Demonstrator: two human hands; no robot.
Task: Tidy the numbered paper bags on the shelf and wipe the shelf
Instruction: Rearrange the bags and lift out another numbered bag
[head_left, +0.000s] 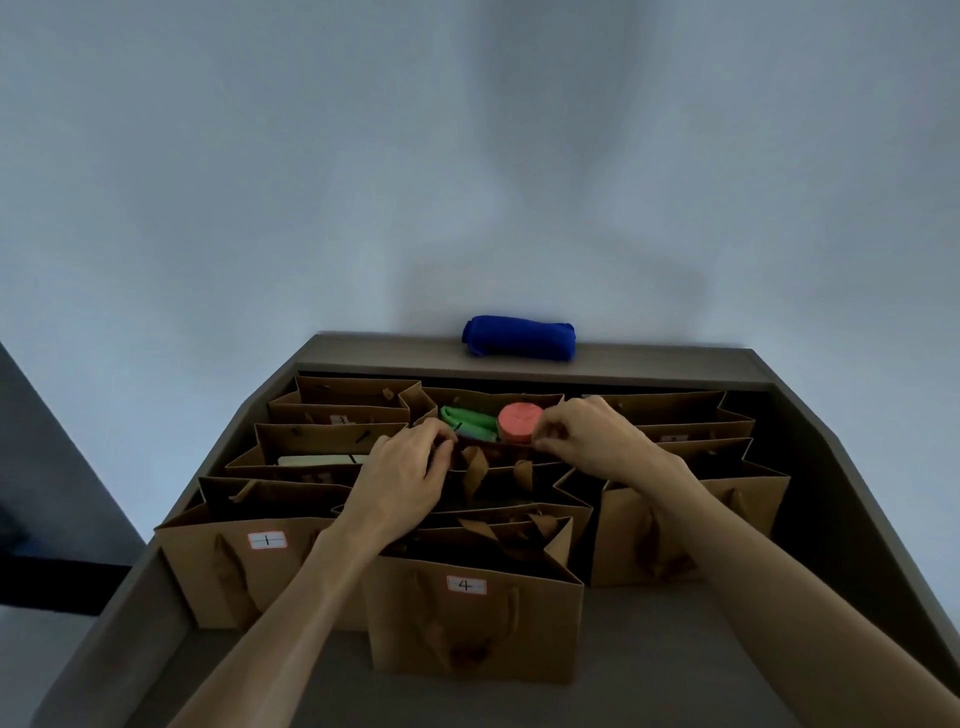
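Note:
Several brown paper bags stand in rows on a grey shelf (649, 665). The front bags carry white labels: bag 1 (244, 566) at the left and bag 4 (472, 618) in the middle. A bag in the middle back row (483, 402) holds a green object (467, 421) and a pink round lid (519, 418). My left hand (405, 473) and my right hand (587, 436) both pinch the near rim of that bag, one at each end. A rolled blue cloth (519, 336) lies on the back ledge.
A plain pale wall rises behind the shelf. The shelf has raised grey side walls (831, 467). An unlabelled-looking bag (691, 519) stands at the right front. A pale flat item (322, 460) lies in a left bag. Bare shelf surface shows in front of the bags.

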